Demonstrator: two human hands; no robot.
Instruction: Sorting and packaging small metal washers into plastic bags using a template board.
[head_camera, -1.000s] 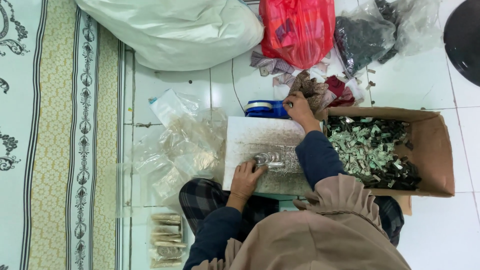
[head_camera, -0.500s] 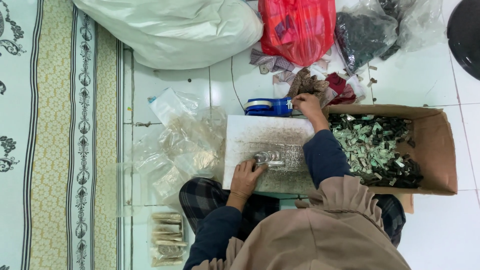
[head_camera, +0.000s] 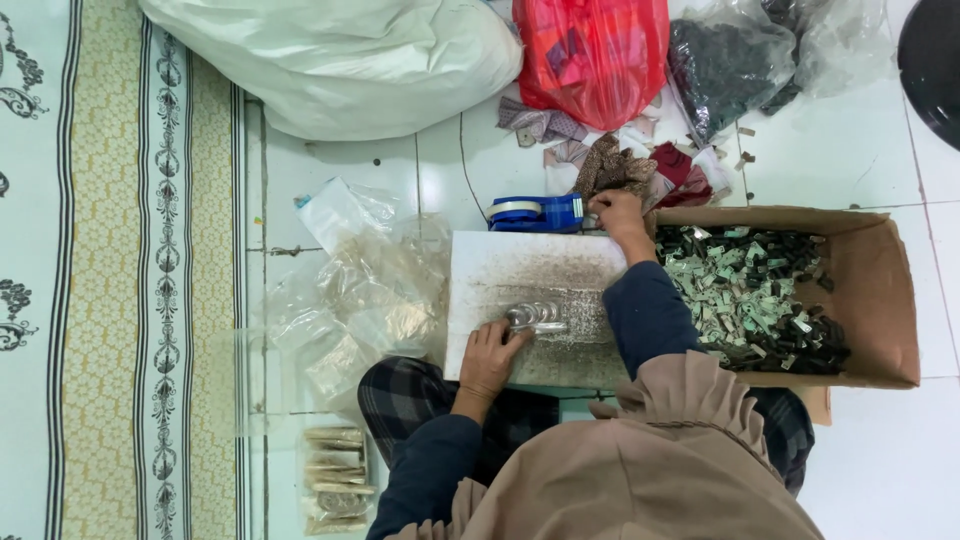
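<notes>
Currently left hand (head_camera: 487, 352) pinches a small clear packet (head_camera: 537, 318) on the white board (head_camera: 530, 275); right hand (head_camera: 618, 212), fingers curled, rests by the blue tape dispenser (head_camera: 538, 212). Risk: reaching across, sleeve could sweep pieces from the cardboard box (head_camera: 880, 300), or the packet slips.

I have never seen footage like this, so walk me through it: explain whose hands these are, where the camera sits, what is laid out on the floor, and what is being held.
There is no machine here, just a person working with bare hands. The single camera is worn on the person's head and looks straight down, so you see their arms and lap. They sit on a white tiled floor with a white board before them. The left hand rests on the board, holding a small clear packet. The right hand reaches to the board's far edge, beside a blue tape dispenser. To their right stands a cardboard box of small pieces; to their left lie clear plastic bags.
</notes>
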